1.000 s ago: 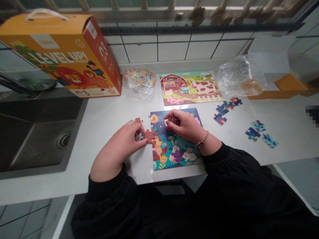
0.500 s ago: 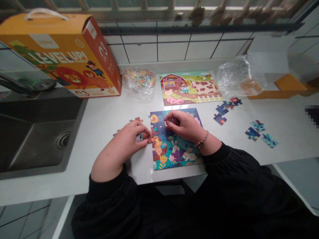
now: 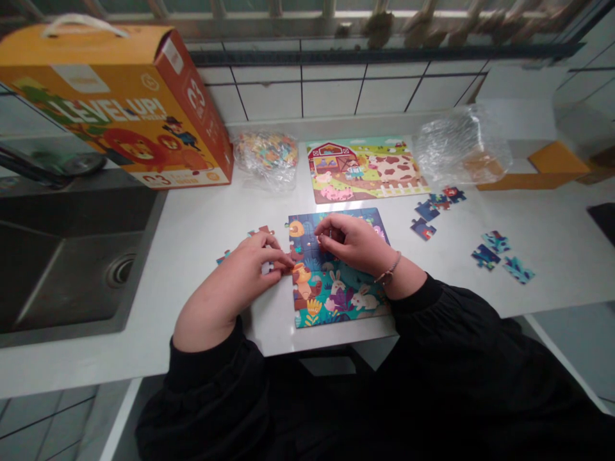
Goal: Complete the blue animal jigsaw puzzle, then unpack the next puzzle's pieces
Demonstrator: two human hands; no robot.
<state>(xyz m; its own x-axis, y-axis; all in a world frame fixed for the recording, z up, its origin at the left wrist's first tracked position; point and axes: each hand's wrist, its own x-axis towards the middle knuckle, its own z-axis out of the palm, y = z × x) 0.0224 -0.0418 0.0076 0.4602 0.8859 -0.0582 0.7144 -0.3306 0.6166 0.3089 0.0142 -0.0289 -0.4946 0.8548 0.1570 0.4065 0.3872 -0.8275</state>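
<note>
A jigsaw puzzle (image 3: 339, 304) with rabbits, flowers and a dark blue upper part lies on the white counter in front of me. At its left edge, my left hand (image 3: 252, 266) pinches a puzzle piece (image 3: 267, 267) between thumb and fingers; the fingers hide most of the piece. My right hand (image 3: 355, 246) is over the upper middle of the puzzle, thumb and fingertips pressed together. Whatever they may hold is hidden. Loose puzzle pieces (image 3: 262, 231) lie just beyond my left hand, partly covered by it.
A picture card (image 3: 368, 169) with a barn and cow lies behind the puzzle. Several loose pieces (image 3: 423, 228) are to the right. A bag of pieces (image 3: 266, 157), an orange puzzle box (image 3: 115, 115) and clear plastic wrap (image 3: 461, 147) stand at the back. The sink (image 3: 72, 256) is left.
My left hand has shifted slightly right, its fingertips now at the puzzle's left edge. My right hand stays in nearly the same place.
</note>
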